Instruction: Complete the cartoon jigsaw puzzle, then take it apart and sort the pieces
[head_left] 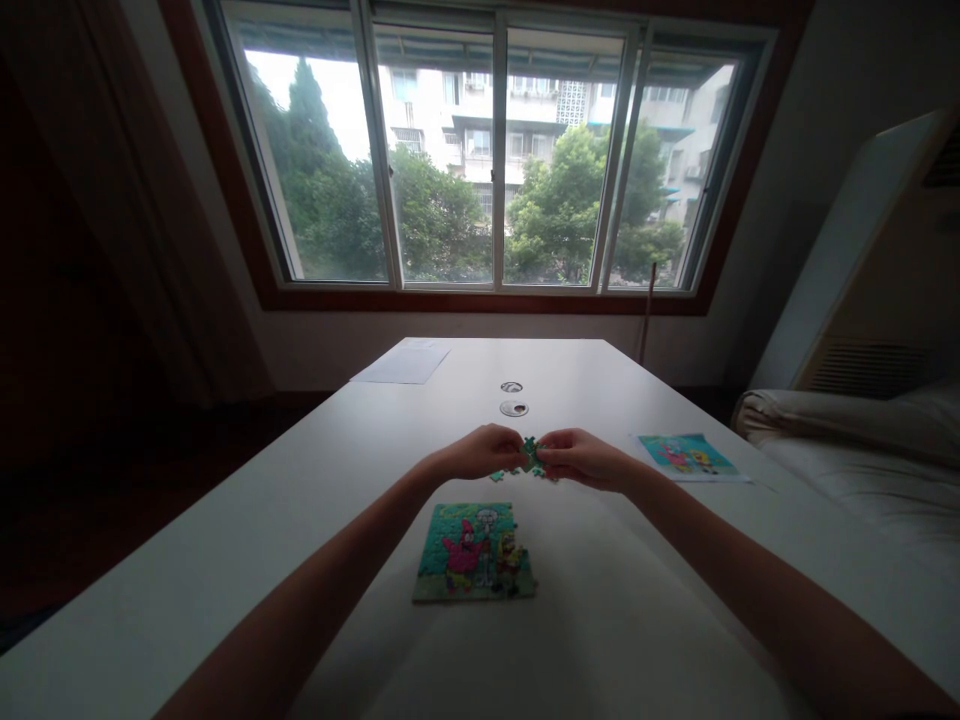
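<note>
Over the middle of the white table, my left hand [486, 452] and my right hand [585, 459] meet around green jigsaw puzzle pieces [530, 449]. Fingers of both hands are closed on them; how many pieces each hand has is too small to tell. Below the hands, several loose puzzle pieces [498, 477] lie on the table, partly hidden. Nearer to me rests a partly assembled jigsaw puzzle [469, 555] with cartoon figures on a teal ground. Its right edge is uneven, with gaps along it.
A printed picture sheet [686, 455] with similar figures lies on the right of the table [360, 560]. Two round discs [514, 408] sit beyond my hands. White paper [401, 363] is at the far left. A covered couch [847, 440] stands on the right.
</note>
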